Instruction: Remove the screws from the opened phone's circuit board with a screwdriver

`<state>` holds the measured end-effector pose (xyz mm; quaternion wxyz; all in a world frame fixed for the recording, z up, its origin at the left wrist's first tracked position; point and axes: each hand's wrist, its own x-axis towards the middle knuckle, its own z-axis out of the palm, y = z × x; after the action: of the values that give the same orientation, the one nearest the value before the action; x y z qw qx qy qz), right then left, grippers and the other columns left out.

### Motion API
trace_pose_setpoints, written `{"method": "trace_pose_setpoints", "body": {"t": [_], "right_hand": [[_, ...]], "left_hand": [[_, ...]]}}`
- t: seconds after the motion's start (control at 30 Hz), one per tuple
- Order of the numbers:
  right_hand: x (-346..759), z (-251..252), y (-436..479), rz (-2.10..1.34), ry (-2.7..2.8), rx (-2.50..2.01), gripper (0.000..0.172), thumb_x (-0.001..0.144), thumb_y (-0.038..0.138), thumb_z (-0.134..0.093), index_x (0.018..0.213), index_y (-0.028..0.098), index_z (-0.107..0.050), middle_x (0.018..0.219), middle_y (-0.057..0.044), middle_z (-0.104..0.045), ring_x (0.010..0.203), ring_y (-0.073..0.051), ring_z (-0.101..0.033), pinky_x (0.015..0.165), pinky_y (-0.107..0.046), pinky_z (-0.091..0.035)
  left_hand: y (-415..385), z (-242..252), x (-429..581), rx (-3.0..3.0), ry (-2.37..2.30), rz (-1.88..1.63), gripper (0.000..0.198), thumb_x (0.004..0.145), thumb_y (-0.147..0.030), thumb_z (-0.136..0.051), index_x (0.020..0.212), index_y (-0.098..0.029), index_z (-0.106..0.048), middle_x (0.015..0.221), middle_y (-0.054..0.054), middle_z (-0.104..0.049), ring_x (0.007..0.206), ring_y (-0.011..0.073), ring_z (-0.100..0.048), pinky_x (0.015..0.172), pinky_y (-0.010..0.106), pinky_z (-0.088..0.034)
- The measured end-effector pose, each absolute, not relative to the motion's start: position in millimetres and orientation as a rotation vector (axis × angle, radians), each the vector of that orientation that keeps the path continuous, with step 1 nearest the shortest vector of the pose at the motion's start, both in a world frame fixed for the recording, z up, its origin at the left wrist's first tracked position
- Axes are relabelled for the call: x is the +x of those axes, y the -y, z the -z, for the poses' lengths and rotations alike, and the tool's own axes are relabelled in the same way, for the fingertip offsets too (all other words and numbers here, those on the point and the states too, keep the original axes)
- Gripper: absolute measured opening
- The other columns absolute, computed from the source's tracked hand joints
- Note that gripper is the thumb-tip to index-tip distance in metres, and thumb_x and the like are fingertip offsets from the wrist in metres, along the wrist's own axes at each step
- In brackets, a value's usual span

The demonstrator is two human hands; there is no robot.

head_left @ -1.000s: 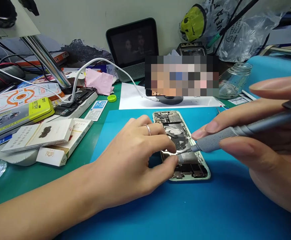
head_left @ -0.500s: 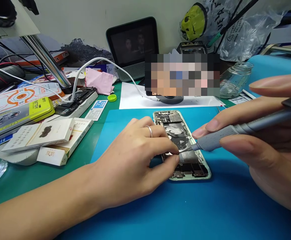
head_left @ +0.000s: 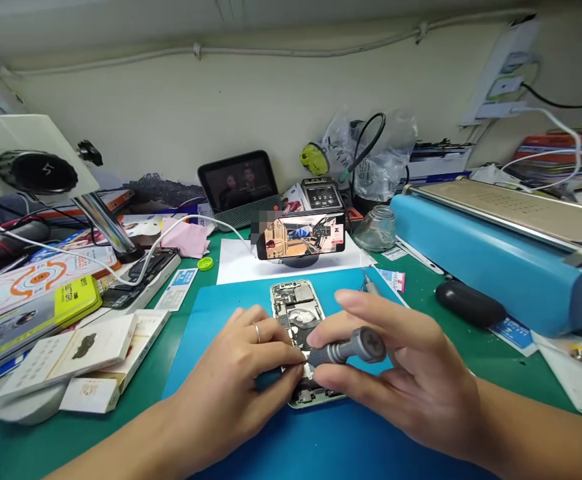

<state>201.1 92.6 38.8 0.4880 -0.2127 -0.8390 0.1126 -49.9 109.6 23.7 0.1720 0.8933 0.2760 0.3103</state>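
Observation:
An opened phone (head_left: 298,293) with its inner parts exposed lies on the blue mat (head_left: 221,313). My left hand (head_left: 253,363), with a ring on one finger, rests over the phone's left side. Its thumb and index finger pinch together over the lower half; whatever is between them is too small to make out. My right hand (head_left: 415,373) grips a grey precision screwdriver (head_left: 343,350) between thumb and fingers, its round end cap turned up toward me. The screwdriver's tip points at the phone beside my left fingertips and is hidden.
A propped phone (head_left: 303,237) with a lit screen and a smart display (head_left: 241,187) stand behind the mat. Boxes (head_left: 71,347) crowd the left. On the right are a blue machine (head_left: 491,253), a glass jar (head_left: 375,230) and a black oval case (head_left: 471,303).
The view has tilted up and widened, showing more wall and the right side. My right hand has brought the screwdriver more upright over the phone. The left hand keeps its pinch.

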Motion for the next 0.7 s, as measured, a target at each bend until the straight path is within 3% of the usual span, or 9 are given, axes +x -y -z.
{"method": "trace_pose_setpoints", "body": {"t": [0.17,0.23,0.33,0.53,0.6,0.7], "right_hand": [[199,-43,-90,-0.227,2.074,-0.498,0.078,0.109,0.021,-0.077,0.176,0.035,-0.038,0.145,-0.010,-0.083,0.098,-0.016,-0.088,0.090,-0.024,-0.073],[198,-43,-90,-0.230,2.049,-0.513,0.072,0.108,0.021,-0.078,0.171,0.035,-0.045,0.135,-0.008,-0.086,0.092,-0.016,-0.088,0.083,-0.023,-0.073],[200,-43,-97,-0.234,1.931,-0.574,0.055,0.110,0.025,-0.075,0.161,0.035,-0.055,0.111,-0.002,-0.084,0.091,-0.016,-0.086,0.084,-0.026,-0.074],[219,-49,-138,-0.037,1.903,-0.801,0.038,0.109,0.018,-0.075,0.145,0.028,-0.068,0.105,-0.002,-0.080,0.085,-0.018,-0.081,0.077,-0.032,-0.070],[225,-53,-148,0.041,2.019,-0.829,0.029,0.110,0.019,-0.072,0.138,0.026,-0.073,0.103,-0.003,-0.083,0.085,-0.020,-0.080,0.083,-0.036,-0.068],[233,-62,-154,0.119,2.260,-0.805,0.020,0.114,0.022,-0.063,0.125,0.026,-0.080,0.110,-0.005,-0.087,0.101,-0.024,-0.081,0.095,-0.040,-0.065]], "left_hand": [[-109,-23,-50,2.553,-0.795,-0.863,0.014,0.109,-0.020,-0.068,0.103,-0.031,-0.075,0.098,-0.008,-0.077,0.088,0.0163,-0.062,0.077,0.036,-0.043],[-109,-23,-50,2.559,-0.802,-0.862,0.015,0.109,-0.021,-0.067,0.102,-0.031,-0.075,0.099,-0.009,-0.077,0.089,0.0160,-0.063,0.079,0.037,-0.044],[-110,-24,-50,2.560,-0.825,-0.882,0.017,0.109,-0.020,-0.067,0.102,-0.031,-0.077,0.098,-0.009,-0.078,0.088,0.0149,-0.063,0.080,0.036,-0.044],[-110,-30,-52,2.557,-0.865,-0.950,0.020,0.108,-0.018,-0.067,0.101,-0.028,-0.083,0.097,-0.008,-0.080,0.088,0.0127,-0.063,0.083,0.033,-0.048],[-109,-33,-52,2.563,-0.866,-0.955,0.020,0.107,-0.019,-0.067,0.100,-0.027,-0.083,0.096,-0.007,-0.080,0.087,0.0128,-0.064,0.082,0.033,-0.050],[-108,-36,-53,2.576,-0.866,-0.957,0.021,0.107,-0.018,-0.066,0.097,-0.025,-0.084,0.093,-0.006,-0.080,0.084,0.0135,-0.064,0.080,0.034,-0.050]]}}
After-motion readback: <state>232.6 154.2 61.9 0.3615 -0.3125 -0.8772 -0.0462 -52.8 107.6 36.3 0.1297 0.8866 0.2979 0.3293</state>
